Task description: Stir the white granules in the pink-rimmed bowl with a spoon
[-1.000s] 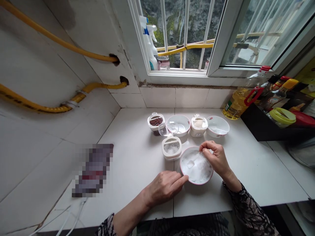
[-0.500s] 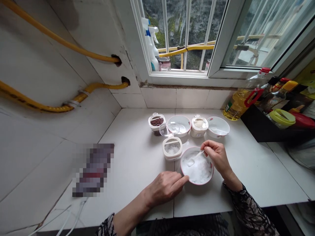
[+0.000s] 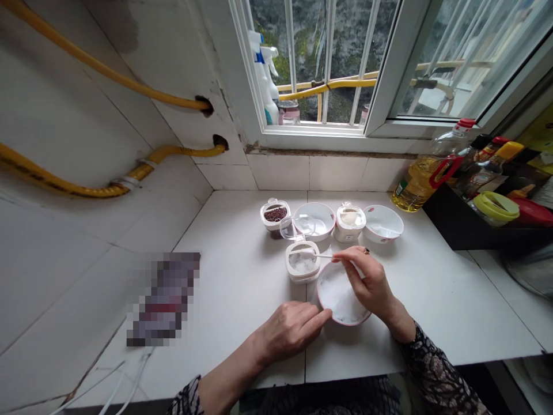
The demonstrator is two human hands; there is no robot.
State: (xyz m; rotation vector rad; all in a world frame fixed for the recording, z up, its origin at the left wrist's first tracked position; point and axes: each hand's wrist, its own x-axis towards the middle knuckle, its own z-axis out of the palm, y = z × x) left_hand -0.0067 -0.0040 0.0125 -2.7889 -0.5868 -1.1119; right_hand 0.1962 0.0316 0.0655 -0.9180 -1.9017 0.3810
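My right hand [image 3: 367,276] pinches the handle of a small white spoon [image 3: 323,256]. The spoon's bowl end is at the open top of a square clear jar [image 3: 302,276] with white granules in it, its clear lid [image 3: 298,228] flipped back. Below that hand stands a round white bowl [image 3: 320,295] with a pink rim, holding white granules [image 3: 341,297]. My left hand [image 3: 298,328] is closed, its fingertips on the bowl's near left rim. Part of the bowl is hidden by my right hand.
Behind stand a jar of dark red grains [image 3: 275,216], a white bowl [image 3: 319,230], a jar of pale powder [image 3: 349,223] and another white bowl [image 3: 383,223]. An oil bottle [image 3: 412,187] and a black box [image 3: 453,222] of condiments are at right. A blurred dark object [image 3: 166,300] lies left.
My right hand has lifted the spoon out of the bowl and carried it left and away from me to the open jar. My left hand stays at the bowl's rim.
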